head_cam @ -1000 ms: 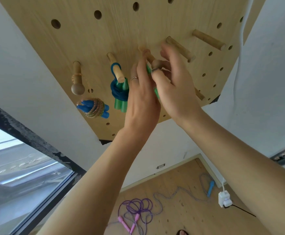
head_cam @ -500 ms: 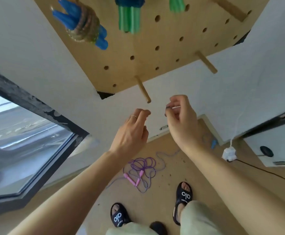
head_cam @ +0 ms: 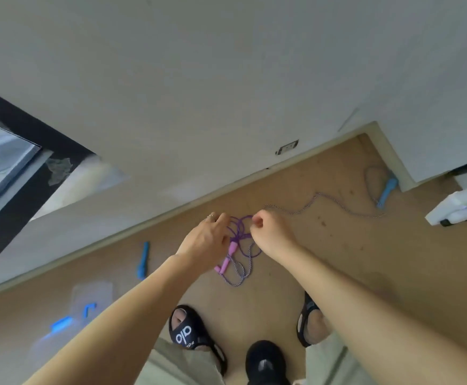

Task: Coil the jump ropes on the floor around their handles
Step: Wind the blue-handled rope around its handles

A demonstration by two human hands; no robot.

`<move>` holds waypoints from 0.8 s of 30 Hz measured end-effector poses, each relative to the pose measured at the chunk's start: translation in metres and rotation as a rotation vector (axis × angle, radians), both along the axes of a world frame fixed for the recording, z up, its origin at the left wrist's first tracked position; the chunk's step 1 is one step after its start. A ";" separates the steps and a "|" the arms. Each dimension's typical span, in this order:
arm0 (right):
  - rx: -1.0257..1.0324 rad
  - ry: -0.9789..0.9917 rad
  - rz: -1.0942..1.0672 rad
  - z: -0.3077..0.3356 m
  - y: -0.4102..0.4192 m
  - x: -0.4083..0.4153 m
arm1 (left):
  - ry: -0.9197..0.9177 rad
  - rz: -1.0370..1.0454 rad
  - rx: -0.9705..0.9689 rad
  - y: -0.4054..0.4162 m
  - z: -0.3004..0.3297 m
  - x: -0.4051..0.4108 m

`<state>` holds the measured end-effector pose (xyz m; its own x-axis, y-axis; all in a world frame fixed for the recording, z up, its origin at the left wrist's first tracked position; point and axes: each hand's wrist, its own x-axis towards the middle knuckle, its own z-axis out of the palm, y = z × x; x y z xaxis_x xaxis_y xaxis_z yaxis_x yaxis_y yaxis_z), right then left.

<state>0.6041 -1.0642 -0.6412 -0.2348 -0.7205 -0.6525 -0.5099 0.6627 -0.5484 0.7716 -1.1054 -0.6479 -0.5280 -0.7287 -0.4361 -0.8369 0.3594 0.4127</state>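
A purple jump rope [head_cam: 242, 226] with pink handles [head_cam: 232, 247] lies tangled on the wooden floor just in front of my feet. A second rope with a speckled cord [head_cam: 324, 200] runs from that tangle to a blue handle [head_cam: 387, 191] in the right corner. Its other blue handle [head_cam: 143, 259] lies by the skirting at left. My left hand [head_cam: 207, 240] hangs above the purple tangle with loosely curled fingers and holds nothing. My right hand [head_cam: 268, 232], close beside it, is curled into an empty fist.
My feet in black sandals [head_cam: 190, 334] stand right behind the ropes. A white power strip [head_cam: 454, 209] with a black cable sits at far right. Small blue items [head_cam: 88, 309] lie on the floor at lower left. A dark-framed window [head_cam: 10, 162] is at left.
My view has swung down from the pegboard with its hung, coiled ropes to the floor. Both hands have dropped from the pegs and now hang over the purple rope.
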 end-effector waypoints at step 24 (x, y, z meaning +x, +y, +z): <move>0.515 0.138 0.296 -0.424 0.072 0.073 | -0.141 0.040 0.219 0.051 -0.371 0.018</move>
